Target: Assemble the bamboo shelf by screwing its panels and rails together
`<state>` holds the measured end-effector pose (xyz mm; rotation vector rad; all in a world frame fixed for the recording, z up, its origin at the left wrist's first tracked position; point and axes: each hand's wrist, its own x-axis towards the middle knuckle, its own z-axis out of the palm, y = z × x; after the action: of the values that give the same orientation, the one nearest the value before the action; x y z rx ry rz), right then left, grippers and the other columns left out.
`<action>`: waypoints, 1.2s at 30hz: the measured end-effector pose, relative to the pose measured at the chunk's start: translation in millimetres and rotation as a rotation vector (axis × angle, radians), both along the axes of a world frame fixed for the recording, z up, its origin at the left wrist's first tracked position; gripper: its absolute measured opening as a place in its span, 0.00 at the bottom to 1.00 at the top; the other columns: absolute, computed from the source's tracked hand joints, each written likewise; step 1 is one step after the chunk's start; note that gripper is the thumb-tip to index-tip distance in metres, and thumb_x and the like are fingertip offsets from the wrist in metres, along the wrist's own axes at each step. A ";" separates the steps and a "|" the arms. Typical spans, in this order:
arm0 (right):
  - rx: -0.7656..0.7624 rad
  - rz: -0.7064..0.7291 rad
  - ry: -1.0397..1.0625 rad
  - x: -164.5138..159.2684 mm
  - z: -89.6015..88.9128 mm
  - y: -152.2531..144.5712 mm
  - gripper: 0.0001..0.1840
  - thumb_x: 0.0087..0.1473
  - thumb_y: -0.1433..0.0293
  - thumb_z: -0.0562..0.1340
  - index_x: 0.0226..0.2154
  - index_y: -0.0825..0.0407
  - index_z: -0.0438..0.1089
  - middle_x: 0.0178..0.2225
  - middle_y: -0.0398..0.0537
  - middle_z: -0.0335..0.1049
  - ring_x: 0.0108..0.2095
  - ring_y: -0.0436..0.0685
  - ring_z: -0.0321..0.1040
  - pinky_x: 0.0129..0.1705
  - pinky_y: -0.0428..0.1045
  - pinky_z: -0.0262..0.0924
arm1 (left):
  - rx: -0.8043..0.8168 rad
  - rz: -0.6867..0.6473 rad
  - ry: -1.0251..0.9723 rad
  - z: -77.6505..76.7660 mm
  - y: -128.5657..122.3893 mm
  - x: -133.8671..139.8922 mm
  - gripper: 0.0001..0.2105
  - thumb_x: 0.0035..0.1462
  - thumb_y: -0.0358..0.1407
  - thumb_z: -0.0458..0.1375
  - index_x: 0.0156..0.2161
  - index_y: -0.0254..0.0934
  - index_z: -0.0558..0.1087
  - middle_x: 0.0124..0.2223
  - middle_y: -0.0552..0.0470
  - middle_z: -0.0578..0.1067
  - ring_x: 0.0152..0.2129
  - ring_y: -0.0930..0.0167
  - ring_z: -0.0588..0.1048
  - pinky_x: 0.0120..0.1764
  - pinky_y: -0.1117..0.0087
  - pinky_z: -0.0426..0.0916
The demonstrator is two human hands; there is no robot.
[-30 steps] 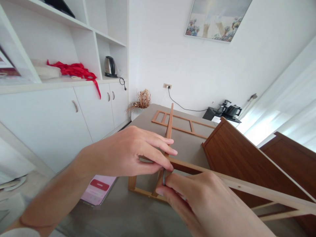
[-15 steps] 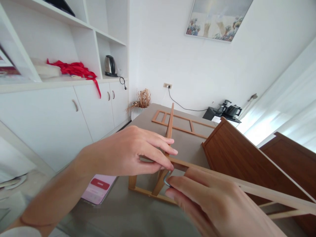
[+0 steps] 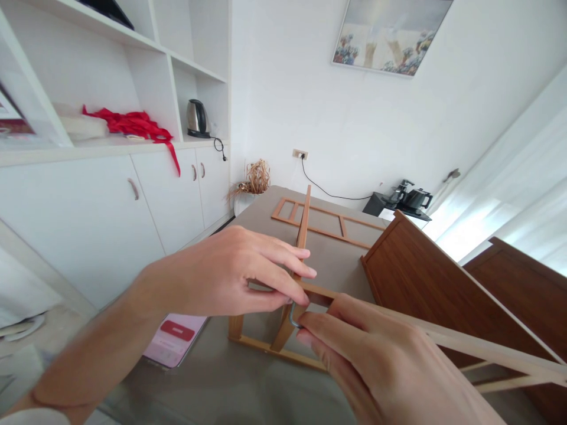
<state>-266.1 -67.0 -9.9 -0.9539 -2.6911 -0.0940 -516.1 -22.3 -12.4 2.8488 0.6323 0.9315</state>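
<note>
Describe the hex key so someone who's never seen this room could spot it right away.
Find the grey-brown table, then the wooden frame on its near part. There, between the left hand and the right hand, which pinches it, is the hex key. It is the thin, bent piece of grey metal; the frame parts around it are straight wood.

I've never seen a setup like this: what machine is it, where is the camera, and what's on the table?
There is no machine, just a person's bare hands, seen from a camera worn on the head. The right hand pinches a bent metal rod; the left hand's fingertips are at the wooden frame beside it. On the table, a phone lies to the left and a flat frame farther back. Brown panels stand at right.
</note>
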 end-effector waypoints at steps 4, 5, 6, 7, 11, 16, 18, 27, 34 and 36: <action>0.071 -0.013 0.018 -0.8 -1.6 -1.5 0.12 0.67 0.68 0.53 0.34 0.47 0.69 0.27 0.42 0.65 0.21 0.48 0.65 0.23 0.42 0.58 | -0.014 -0.015 -0.007 -1.3 1.2 -0.9 0.12 0.59 0.27 0.61 0.44 0.43 0.81 0.55 0.53 0.77 0.57 0.67 0.72 0.58 0.73 0.69; 0.088 -0.014 0.025 -1.0 -1.3 -1.8 0.12 0.67 0.68 0.52 0.33 0.47 0.69 0.27 0.42 0.65 0.20 0.48 0.64 0.23 0.42 0.57 | -0.019 -0.017 -0.007 -1.1 1.2 -1.0 0.12 0.59 0.26 0.61 0.44 0.43 0.81 0.55 0.53 0.77 0.57 0.67 0.72 0.58 0.73 0.69; 0.100 -0.015 0.031 -1.2 -0.7 -2.1 0.13 0.67 0.69 0.52 0.33 0.47 0.68 0.27 0.42 0.64 0.20 0.47 0.64 0.22 0.42 0.57 | -0.023 -0.018 -0.005 -0.9 1.2 -1.0 0.12 0.59 0.26 0.60 0.44 0.42 0.81 0.55 0.53 0.77 0.57 0.67 0.72 0.58 0.72 0.69; 0.109 -0.014 0.040 -1.4 0.1 -2.3 0.13 0.67 0.69 0.52 0.32 0.48 0.68 0.27 0.42 0.64 0.20 0.47 0.64 0.22 0.42 0.56 | -0.022 -0.018 -0.005 -0.6 1.1 -0.9 0.12 0.59 0.26 0.60 0.44 0.42 0.81 0.55 0.53 0.77 0.57 0.67 0.72 0.58 0.72 0.69; 0.123 -0.021 0.064 -1.4 4.1 -3.2 0.13 0.67 0.69 0.52 0.31 0.48 0.67 0.27 0.42 0.63 0.21 0.47 0.64 0.22 0.41 0.57 | -0.009 -0.014 -0.006 -0.7 1.0 -0.9 0.12 0.60 0.26 0.60 0.44 0.43 0.81 0.55 0.53 0.77 0.57 0.66 0.72 0.59 0.71 0.69; 0.124 -0.019 0.054 0.2 4.2 -4.0 0.12 0.66 0.70 0.53 0.32 0.47 0.67 0.28 0.41 0.63 0.21 0.47 0.63 0.22 0.41 0.56 | -0.017 -0.013 -0.004 -1.1 1.6 -1.1 0.12 0.59 0.26 0.61 0.44 0.44 0.81 0.55 0.53 0.77 0.57 0.66 0.73 0.58 0.71 0.69; 0.106 -0.006 0.041 0.8 3.1 -3.5 0.11 0.66 0.70 0.53 0.33 0.47 0.67 0.28 0.41 0.62 0.20 0.47 0.62 0.21 0.42 0.55 | -0.022 -0.016 -0.006 -0.8 1.6 -0.8 0.12 0.59 0.26 0.61 0.44 0.43 0.81 0.55 0.53 0.77 0.57 0.66 0.73 0.58 0.71 0.69; 0.089 -0.009 0.050 0.9 4.2 -2.4 0.12 0.66 0.70 0.52 0.32 0.48 0.67 0.28 0.42 0.62 0.21 0.47 0.62 0.22 0.41 0.54 | -0.021 -0.002 -0.001 -0.6 0.6 -0.9 0.11 0.59 0.27 0.61 0.44 0.44 0.81 0.55 0.53 0.77 0.57 0.66 0.73 0.58 0.72 0.70; 0.100 -0.017 0.099 -0.2 4.4 -0.9 0.13 0.66 0.70 0.53 0.31 0.48 0.68 0.27 0.42 0.65 0.21 0.47 0.65 0.23 0.42 0.58 | -0.005 -0.002 0.009 0.3 0.5 -0.9 0.12 0.59 0.27 0.60 0.44 0.44 0.81 0.55 0.54 0.77 0.57 0.66 0.73 0.59 0.71 0.68; 0.096 -0.021 0.115 -1.4 4.4 -0.6 0.12 0.66 0.71 0.53 0.32 0.48 0.69 0.28 0.42 0.67 0.23 0.48 0.67 0.25 0.42 0.59 | -0.012 0.008 0.010 0.2 0.1 -0.6 0.12 0.59 0.27 0.61 0.44 0.45 0.81 0.55 0.54 0.78 0.56 0.66 0.73 0.59 0.71 0.69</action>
<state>-267.4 -67.6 -5.5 -0.9293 -2.5482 -0.1664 -516.7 -22.2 -12.2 2.8444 0.6483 0.9120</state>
